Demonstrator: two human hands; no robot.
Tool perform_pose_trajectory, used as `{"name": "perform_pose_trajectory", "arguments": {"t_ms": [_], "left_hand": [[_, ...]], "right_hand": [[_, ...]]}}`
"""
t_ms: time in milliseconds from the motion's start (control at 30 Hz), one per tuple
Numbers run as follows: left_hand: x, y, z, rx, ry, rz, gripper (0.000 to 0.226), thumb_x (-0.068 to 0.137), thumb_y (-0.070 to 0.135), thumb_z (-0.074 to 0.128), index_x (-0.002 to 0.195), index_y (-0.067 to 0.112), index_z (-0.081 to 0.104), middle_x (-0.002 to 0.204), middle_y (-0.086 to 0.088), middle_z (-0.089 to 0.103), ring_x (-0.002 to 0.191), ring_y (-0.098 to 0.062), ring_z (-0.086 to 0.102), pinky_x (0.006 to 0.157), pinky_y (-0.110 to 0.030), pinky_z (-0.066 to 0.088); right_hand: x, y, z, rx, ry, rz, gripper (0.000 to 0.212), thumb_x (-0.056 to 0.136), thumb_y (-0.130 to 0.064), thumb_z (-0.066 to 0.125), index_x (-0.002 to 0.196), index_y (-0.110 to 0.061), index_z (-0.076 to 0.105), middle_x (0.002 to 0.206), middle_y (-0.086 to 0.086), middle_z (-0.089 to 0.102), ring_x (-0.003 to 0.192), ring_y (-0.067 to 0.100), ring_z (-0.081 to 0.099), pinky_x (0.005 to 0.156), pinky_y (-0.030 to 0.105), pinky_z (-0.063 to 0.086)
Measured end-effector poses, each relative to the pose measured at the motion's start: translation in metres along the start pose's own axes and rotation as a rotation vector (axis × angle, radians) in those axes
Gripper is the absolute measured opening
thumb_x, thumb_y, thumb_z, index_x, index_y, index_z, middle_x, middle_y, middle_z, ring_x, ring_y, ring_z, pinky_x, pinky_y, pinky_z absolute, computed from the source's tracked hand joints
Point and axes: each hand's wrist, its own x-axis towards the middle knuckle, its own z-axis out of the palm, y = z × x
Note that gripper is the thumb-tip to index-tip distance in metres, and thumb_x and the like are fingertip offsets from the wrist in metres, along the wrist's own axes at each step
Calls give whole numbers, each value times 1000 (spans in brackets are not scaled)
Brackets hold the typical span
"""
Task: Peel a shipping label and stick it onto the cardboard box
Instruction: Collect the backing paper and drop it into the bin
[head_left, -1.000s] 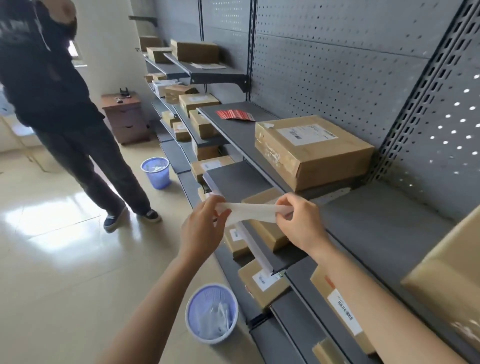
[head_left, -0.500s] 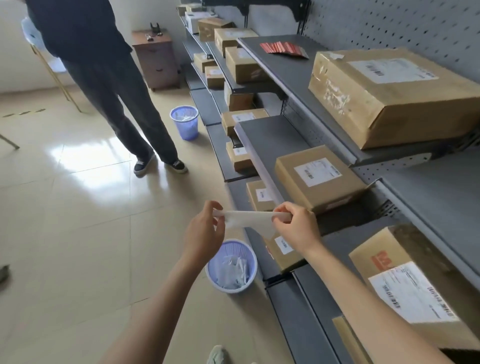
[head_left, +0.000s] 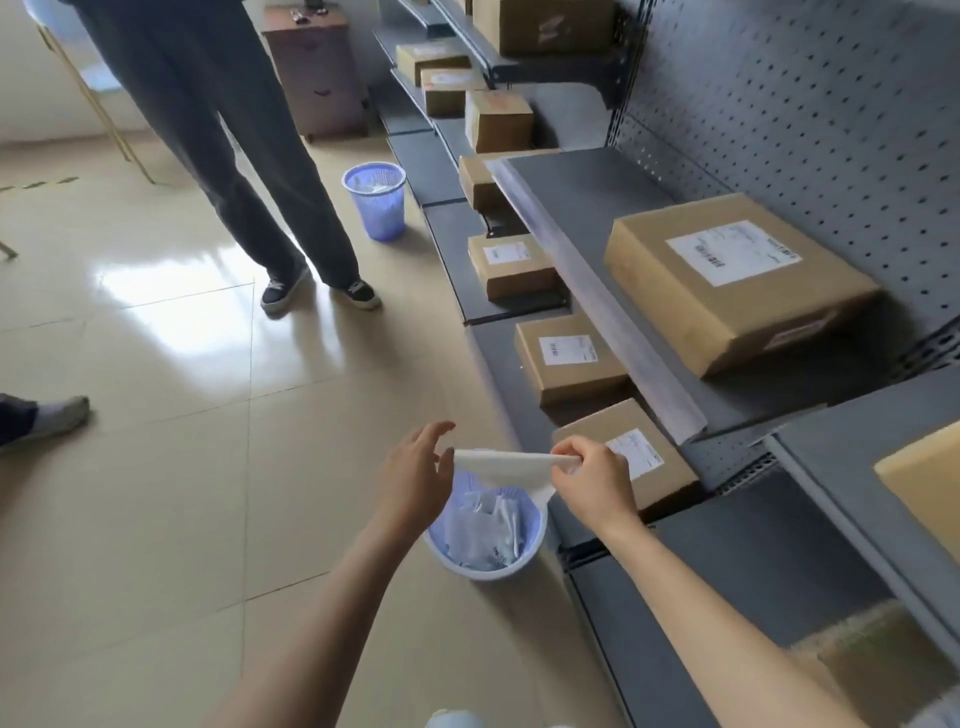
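A white label sheet (head_left: 509, 465) is stretched level between my two hands, one corner drooping over a blue waste basket (head_left: 470, 571) full of crumpled white paper. My right hand (head_left: 589, 480) pinches the sheet's right end. At the left end, my left hand (head_left: 415, 475) has its fingers straightened and spread, and the paper only touches them by the thumb. Just behind my right hand, a small labelled cardboard box (head_left: 670, 483) lies on the low grey shelf. A large labelled box (head_left: 727, 312) sits on the shelf above.
Grey shelving (head_left: 571, 208) with several labelled boxes runs along the right. A person's legs (head_left: 249, 156) stand on the tiled floor ahead, near a second blue basket (head_left: 376, 202). Another foot (head_left: 47, 415) shows at the left edge. A brown cabinet (head_left: 317, 67) stands at the back.
My view has tilted down and both hands have lowered with the sheet until they are over the near basket. My left hand's fingers have gone from a pinch to spread.
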Motion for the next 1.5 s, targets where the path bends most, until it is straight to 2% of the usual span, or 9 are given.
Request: {"name": "perform_pose_trajectory", "arguments": {"t_ms": [233, 400, 567, 667, 767, 867, 1100, 1267, 1500], "left_hand": [[45, -71, 108, -10, 24, 25, 19, 94, 25, 44, 103, 28, 61, 109, 6, 67, 93, -17, 63, 69, -29, 43], [68, -110, 162, -29, 60, 23, 18, 92, 24, 45, 98, 31, 60, 105, 9, 67, 93, -16, 63, 71, -29, 46], [73, -126, 178, -56, 59, 50, 18, 90, 23, 46, 96, 32, 60, 105, 10, 68, 92, -17, 64, 73, -32, 51], [72, -120, 167, -70, 66, 56, 16, 89, 24, 47, 92, 33, 60, 101, 11, 69, 89, -16, 65, 73, -34, 53], [70, -101, 144, -84, 70, 82, 14, 90, 26, 47, 90, 34, 59, 95, 13, 70, 84, -13, 65, 72, -35, 54], [59, -62, 102, -110, 55, 123, 15, 90, 26, 48, 91, 34, 60, 91, 14, 71, 84, -13, 65, 72, -37, 54], [20, 65, -40, -157, 47, 204, 16, 92, 32, 46, 88, 35, 61, 78, 16, 71, 79, -10, 67, 72, -36, 55], [-13, 166, -148, -186, 73, 296, 18, 94, 35, 45, 90, 34, 62, 74, 17, 69, 78, -9, 65, 66, -29, 50], [-48, 284, -239, -269, 85, 517, 17, 94, 33, 48, 92, 27, 64, 80, 12, 71, 72, -4, 64, 58, -16, 41]], "right_hand": [[51, 89, 123, -36, -44, 40, 24, 82, -3, 50, 93, -7, 72, 95, 16, 71, 93, 31, 61, 77, 32, 47], [85, 142, 200, -103, -140, 30, 34, 82, -7, 55, 112, -8, 69, 117, 13, 68, 111, 28, 60, 95, 31, 44], [94, 158, 226, -184, -298, 11, 65, 78, -25, 72, 137, -14, 48, 136, 6, 57, 126, 22, 51, 104, 29, 38], [89, 146, 214, -136, -230, 15, 55, 81, -24, 68, 134, -12, 53, 132, 8, 60, 123, 24, 53, 103, 31, 41], [78, 118, 182, -76, -145, 15, 22, 85, -24, 59, 99, -13, 73, 99, 8, 74, 96, 24, 66, 86, 35, 53], [57, 74, 124, -49, -76, -30, 24, 88, -25, 54, 76, -12, 69, 75, 5, 72, 74, 21, 65, 69, 36, 55], [-6, -56, -50, -5, 30, -81, 23, 92, -30, 53, 87, -15, 71, 81, -1, 71, 76, 12, 64, 64, 25, 51], [-49, -146, -171, 46, 160, -122, 25, 91, -33, 53, 87, -16, 70, 83, 0, 73, 80, 14, 67, 76, 38, 58], [-112, -223, -298, 37, 381, -215, 26, 94, -30, 51, 87, -12, 69, 76, -1, 71, 71, 10, 66, 68, 33, 58]]}}
